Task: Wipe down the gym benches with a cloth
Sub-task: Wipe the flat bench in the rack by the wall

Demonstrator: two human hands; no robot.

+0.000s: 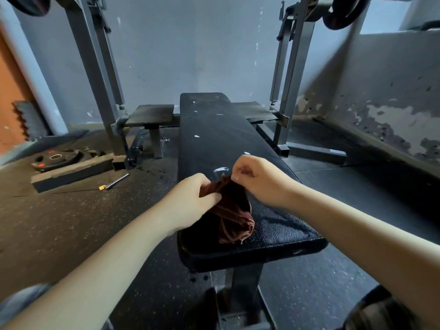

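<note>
While both hands bunch the cloth (pixel 234 214) over the bench's (pixel 214 129) near end, wiping looks barely begun: white spots dot the pad. Left hand (pixel 195 201) grips a fold; right hand (pixel 258 178) pinches its top edge.

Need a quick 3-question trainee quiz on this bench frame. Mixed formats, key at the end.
1. True or false: the left hand and right hand both hold the cloth over the bench pad.
2. The weight plates lie: A) on the floor left of the bench pad; B) on the floor to its right; C) on it.
3. Fill in: most white specks on the bench pad lie ____ the hands (beyond / nearer than).
Key: 1 true; 2 A; 3 beyond.
</note>
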